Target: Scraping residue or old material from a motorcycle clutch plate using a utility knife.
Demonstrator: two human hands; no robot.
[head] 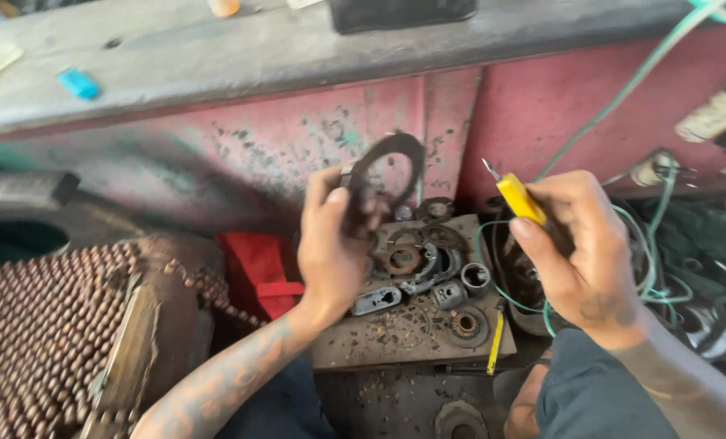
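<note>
Head view: the left hand point(334, 244) is clamped on a dark, flat metal ring plate point(385, 175), pinching its lower rim and holding it upright above a small grimy board point(338, 345) of loose parts. The plate looks stiff, thin and likely greasy, so a grip on the rim with thumb opposed seems surest; it is probably light for its size. The right hand point(578, 252) is closed round a yellow-handled screwdriver point(519, 197), tip pointing up-left, near the plate but apart from it. Gears point(466, 325) and bushings point(475, 277) lie below on the board.
</note>
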